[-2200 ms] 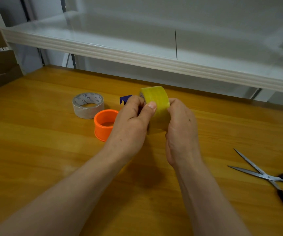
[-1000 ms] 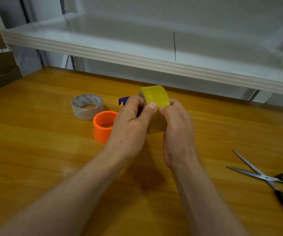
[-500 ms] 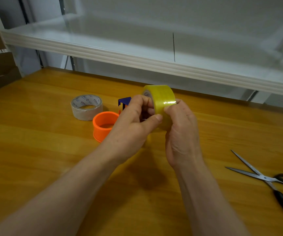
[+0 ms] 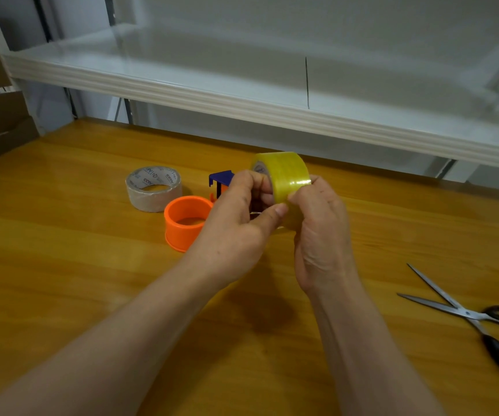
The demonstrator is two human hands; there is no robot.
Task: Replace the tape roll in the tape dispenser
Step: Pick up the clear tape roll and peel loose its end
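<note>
I hold a yellow tape roll (image 4: 284,172) upright above the wooden table (image 4: 62,265), both hands on it. My left hand (image 4: 236,226) grips its left side, fingers in the core and thumb under the rim. My right hand (image 4: 320,229) holds its right side, with the thumb pressed on the outer band. Behind my left hand, a blue and orange dispenser part (image 4: 219,181) is mostly hidden. An orange plastic ring (image 4: 182,226) stands on the table left of my hands.
A nearly used-up clear tape roll (image 4: 152,187) lies flat behind the orange ring. Open scissors (image 4: 467,316) with black handles lie at the right. A white shelf (image 4: 242,94) overhangs the table's back edge. Cardboard stands at the far left.
The yellow roll has turned slightly in my hands and risen a little. My right thumb has slid up onto its outer band, and my left thumb has dropped below the rim.
</note>
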